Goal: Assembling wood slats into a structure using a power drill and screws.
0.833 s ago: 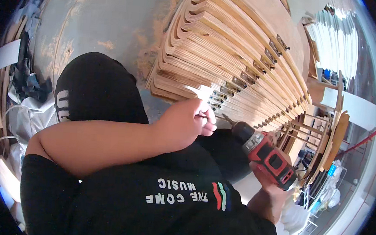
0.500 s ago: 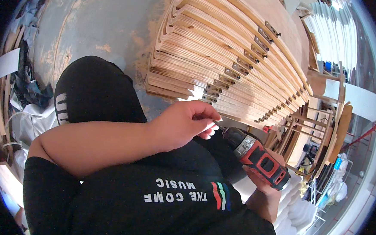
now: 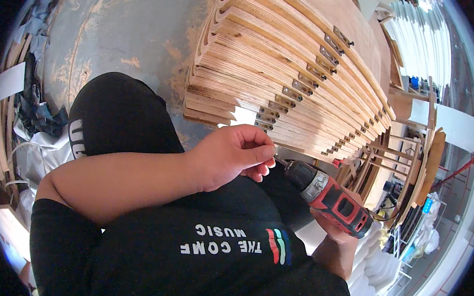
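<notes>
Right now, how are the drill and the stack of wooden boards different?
The drill is red and black; the stack of wooden boards is pale brown. The drill is small; the stack is much bigger. The right hand holds the drill; the stack isn't held. Both have metal-looking parts.

The drill [image 3: 329,198] is sporting a plastic shell [image 3: 361,222] with a shiny metal collar [image 3: 314,186] up front. Those stacked panels [image 3: 253,57] are looking like raw plywood — matt, layers showing edge-on — and their little brackets [image 3: 302,87] are reading as metal. The T-shirt [image 3: 148,273] is showing as matt cloth, while the floor [image 3: 135,33] is looking rough and patchy.
</notes>
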Demonstrator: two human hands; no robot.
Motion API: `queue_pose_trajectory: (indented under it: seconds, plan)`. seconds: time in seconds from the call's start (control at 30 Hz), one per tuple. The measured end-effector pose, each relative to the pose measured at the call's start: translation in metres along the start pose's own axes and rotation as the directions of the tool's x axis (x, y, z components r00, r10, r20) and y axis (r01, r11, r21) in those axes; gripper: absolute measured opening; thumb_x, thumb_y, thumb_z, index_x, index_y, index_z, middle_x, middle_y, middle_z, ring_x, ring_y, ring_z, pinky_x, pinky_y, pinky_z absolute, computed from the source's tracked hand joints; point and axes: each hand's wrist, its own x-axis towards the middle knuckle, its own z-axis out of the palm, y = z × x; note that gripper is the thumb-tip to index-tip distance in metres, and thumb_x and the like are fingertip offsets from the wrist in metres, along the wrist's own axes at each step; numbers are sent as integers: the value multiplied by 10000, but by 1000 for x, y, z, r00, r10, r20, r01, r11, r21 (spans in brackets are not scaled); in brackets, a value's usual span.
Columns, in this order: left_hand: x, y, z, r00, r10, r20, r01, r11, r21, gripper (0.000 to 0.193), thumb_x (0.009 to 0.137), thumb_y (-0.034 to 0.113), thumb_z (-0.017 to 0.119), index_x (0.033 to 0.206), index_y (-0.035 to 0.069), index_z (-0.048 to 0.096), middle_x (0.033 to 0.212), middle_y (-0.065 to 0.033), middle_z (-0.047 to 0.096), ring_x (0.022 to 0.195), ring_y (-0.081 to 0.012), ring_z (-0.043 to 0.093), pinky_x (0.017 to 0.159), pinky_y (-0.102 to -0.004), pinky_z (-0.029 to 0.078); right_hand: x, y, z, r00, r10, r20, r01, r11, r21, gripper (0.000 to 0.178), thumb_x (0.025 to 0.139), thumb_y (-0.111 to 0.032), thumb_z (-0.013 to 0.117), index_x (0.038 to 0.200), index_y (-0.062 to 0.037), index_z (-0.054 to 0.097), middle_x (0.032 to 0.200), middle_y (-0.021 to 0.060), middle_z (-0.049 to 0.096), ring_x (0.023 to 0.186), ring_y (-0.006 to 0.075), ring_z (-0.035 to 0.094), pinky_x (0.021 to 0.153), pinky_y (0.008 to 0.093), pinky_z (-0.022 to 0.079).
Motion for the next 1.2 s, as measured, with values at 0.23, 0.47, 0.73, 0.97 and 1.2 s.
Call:
queue_pose_trajectory:
  seconds: [0.23,0.47,0.73,0.97,1.2]
  plan:
    - [-1,-3,-3,984,139,111,-106,959,-264,126,992,121,631,1087,39,628,925,-101,692,812,-172,664,712,-323,567,9,1,7,999,-38,-35,32,985,-169,382,660,-194,849,993,-77,702,826,87,678,755,294,695,655,354,543]
    - [1,0,-4,966,185,178,-110,925,-364,192,976,100,649,1145,18,609,967,-111,688,857,-185,672,748,-325,582,12,4,10,993,67,-99,-69,998,-15,407,676,-208,858,1024,-76,693,868,73,700,774,259,700,695,345,557]
    - [10,-7,-3,997,-76,-8,74,940,332,307,933,72,674,1196,-35,557,1020,-87,612,921,-144,626,803,-298,582,34,2,-23,983,169,-77,-179,970,-163,515,673,-79,867,1147,-61,665,1007,74,707,908,214,697,807,342,563]
    - [9,1,-5,998,-26,-57,46,917,396,288,932,93,685,1167,-29,572,989,-68,601,894,-128,611,772,-281,574,61,-20,-25,993,107,-49,-111,990,-83,474,698,-20,840,1141,-42,675,1023,78,721,915,197,701,833,327,565]
    - [11,-2,-7,1000,7,-21,4,872,490,242,928,97,692,1122,-7,590,951,-47,599,843,-109,589,734,-273,547,69,-17,-23,998,43,-39,-48,990,-131,444,709,1,824,1128,-41,681,993,87,724,898,198,702,824,320,561]
